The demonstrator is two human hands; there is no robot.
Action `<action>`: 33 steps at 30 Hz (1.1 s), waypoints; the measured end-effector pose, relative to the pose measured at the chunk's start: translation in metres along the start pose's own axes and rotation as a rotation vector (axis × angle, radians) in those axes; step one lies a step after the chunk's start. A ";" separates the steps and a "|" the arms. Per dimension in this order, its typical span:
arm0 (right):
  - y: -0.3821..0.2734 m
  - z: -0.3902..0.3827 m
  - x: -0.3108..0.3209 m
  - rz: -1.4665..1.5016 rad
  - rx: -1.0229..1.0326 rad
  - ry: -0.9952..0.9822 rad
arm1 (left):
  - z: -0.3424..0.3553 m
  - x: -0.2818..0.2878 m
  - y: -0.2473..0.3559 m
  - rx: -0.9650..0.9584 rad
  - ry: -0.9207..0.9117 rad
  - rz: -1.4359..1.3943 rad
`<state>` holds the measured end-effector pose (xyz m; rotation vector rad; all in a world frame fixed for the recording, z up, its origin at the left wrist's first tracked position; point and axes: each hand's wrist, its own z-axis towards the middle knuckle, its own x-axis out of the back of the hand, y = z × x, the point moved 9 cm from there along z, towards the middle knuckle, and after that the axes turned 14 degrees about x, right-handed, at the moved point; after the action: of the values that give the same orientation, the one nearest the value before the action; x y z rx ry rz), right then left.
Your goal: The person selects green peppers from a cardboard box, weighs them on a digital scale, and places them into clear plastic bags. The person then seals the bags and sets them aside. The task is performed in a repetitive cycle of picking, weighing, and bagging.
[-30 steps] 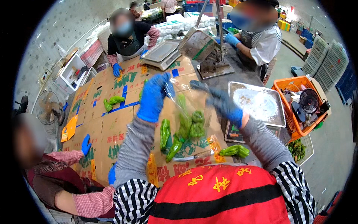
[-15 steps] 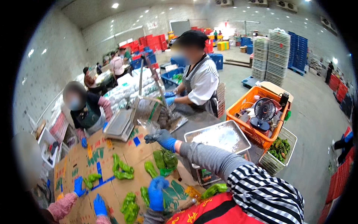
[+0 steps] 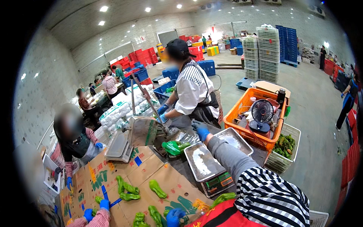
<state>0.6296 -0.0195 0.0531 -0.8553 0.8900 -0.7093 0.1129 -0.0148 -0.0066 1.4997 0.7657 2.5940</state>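
My right hand (image 3: 201,130), in a blue glove with dark grey fingers, reaches out above the far metal tray (image 3: 230,140). Its fingers are stretched forward with nothing seen in them. Clear plastic bags (image 3: 191,137) lie just below it. Left of the near metal tray (image 3: 198,163), a green-printed bag (image 3: 174,148) of green peppers rests on the dark table. My left hand (image 3: 175,217), blue-gloved, is low at the cardboard's near edge, beside a long green pepper (image 3: 155,215); its fingers are not clear. Another green pepper (image 3: 157,188) lies farther up the cardboard (image 3: 151,170).
A scale with a lit display (image 3: 217,183) sits under the near tray, and another scale (image 3: 118,145) stands farther left. Co-workers stand across and at left. An orange crate (image 3: 234,120) with a fan (image 3: 262,111) and a white crate (image 3: 281,165) of peppers stand right.
My right hand has moved right, away from the cardboard, and no longer shows the clear bag. The pepper bag has gone from the cardboard to beside the tray. The view has shifted.
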 end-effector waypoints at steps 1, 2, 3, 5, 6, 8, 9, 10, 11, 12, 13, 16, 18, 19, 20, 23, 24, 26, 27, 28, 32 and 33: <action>-0.003 -0.016 -0.006 0.034 -0.016 -0.070 | -0.002 -0.020 -0.022 0.169 -0.118 -0.208; -0.004 -0.036 -0.012 0.063 -0.052 -0.161 | -0.006 -0.051 -0.047 0.336 -0.235 -0.417; -0.014 -0.061 -0.017 0.091 -0.090 -0.248 | -0.014 -0.076 -0.059 0.505 -0.356 -0.628; -0.056 -0.115 -0.018 0.039 -0.188 -0.283 | -0.002 -0.072 -0.027 0.716 -0.392 -0.930; -0.058 -0.134 -0.016 0.146 -0.238 -0.275 | 0.001 -0.071 -0.013 0.821 -0.406 -1.073; -0.076 -0.178 -0.024 0.207 -0.285 -0.294 | -0.001 -0.081 -0.010 0.823 -0.451 -1.016; -0.089 -0.203 -0.037 0.170 -0.289 -0.332 | -0.008 -0.079 -0.011 0.839 -0.456 -0.986; -0.093 -0.220 -0.037 0.165 -0.254 -0.435 | -0.008 -0.081 -0.005 0.828 -0.494 -0.973; -0.091 -0.240 -0.035 0.204 -0.360 -0.455 | -0.006 -0.082 0.000 0.819 -0.529 -0.959; -0.101 -0.257 -0.035 0.196 -0.381 -0.505 | -0.003 -0.083 0.007 0.810 -0.568 -0.942; -0.108 -0.272 -0.033 0.182 -0.405 -0.559 | 0.002 -0.076 0.022 0.783 -0.589 -0.928; -0.115 -0.295 -0.034 0.107 -0.302 -0.729 | -0.008 -0.058 0.039 0.656 -0.616 -0.786; -0.115 -0.307 -0.028 0.065 -0.387 -0.733 | -0.015 -0.075 0.008 0.665 -0.574 -0.697; -0.107 -0.310 -0.018 0.140 -0.415 -0.719 | -0.032 -0.084 -0.003 0.694 -0.567 -0.665; -0.105 -0.307 -0.007 0.032 -0.312 -0.721 | -0.033 -0.078 0.001 0.633 -0.531 -0.514; -0.114 -0.318 0.021 -0.181 -0.241 -0.741 | -0.010 -0.039 0.036 0.458 -0.447 -0.524; -0.127 -0.322 0.028 -0.461 -0.185 -0.795 | -0.008 -0.016 0.039 0.415 -0.191 -0.556; -0.116 -0.347 0.049 -0.447 -0.200 -0.779 | -0.016 -0.005 0.025 0.660 -0.217 -0.668; -0.124 -0.356 0.039 -0.624 -0.019 -0.907 | -0.028 -0.002 0.013 0.697 -0.183 -0.693; -0.123 -0.366 0.028 -0.654 0.053 -1.023 | -0.036 0.002 0.012 0.670 -0.170 -0.633; -0.111 -0.394 0.004 -0.982 0.384 -1.206 | -0.061 -0.027 0.016 0.623 -0.331 -0.373; -0.112 -0.387 0.000 -0.948 0.393 -1.149 | -0.060 -0.029 0.021 0.444 -0.203 -0.216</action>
<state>0.2720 -0.2003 0.0105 -1.1003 -0.7304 -0.9556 0.0826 -0.0653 -0.0452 1.6346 1.4542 2.1660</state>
